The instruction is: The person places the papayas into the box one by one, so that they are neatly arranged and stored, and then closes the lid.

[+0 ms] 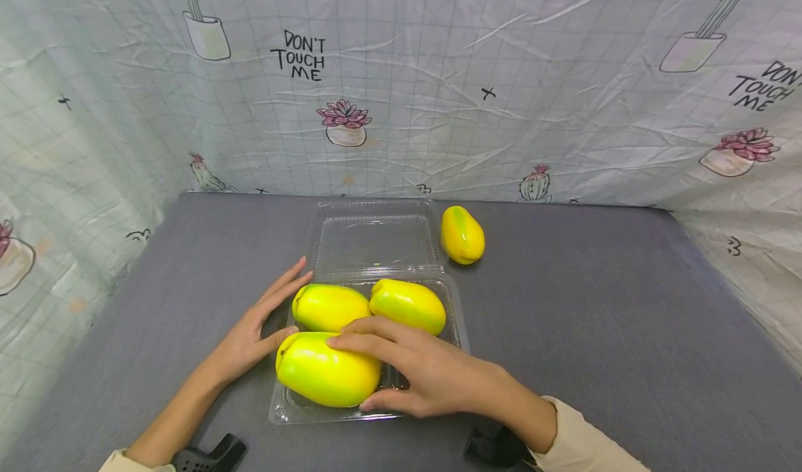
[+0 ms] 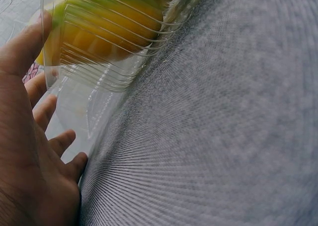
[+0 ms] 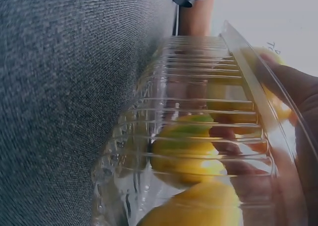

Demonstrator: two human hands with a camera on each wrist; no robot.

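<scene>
A clear plastic clamshell box (image 1: 460,319) lies unfolded on the table, its lid (image 1: 376,246) folded back to the rear. Inside the base are two yellow mangoes with green patches: one at back left (image 1: 328,307) and one at back right (image 1: 410,305). A third mango (image 1: 332,371) is at the front left, where my right hand (image 1: 432,371) grips it between thumb and fingers. My left hand (image 1: 250,333) is at the box's left side, fingers extended, its thumb at the rim near the front mango. In the right wrist view, mangoes (image 3: 184,146) show through the ribbed wall.
Another mango (image 1: 463,235) lies on the grey table (image 1: 595,319), just right of the lid. A printed cloth (image 1: 426,61) hangs behind the table and along both sides. Dark devices (image 1: 213,454) are strapped at both wrists.
</scene>
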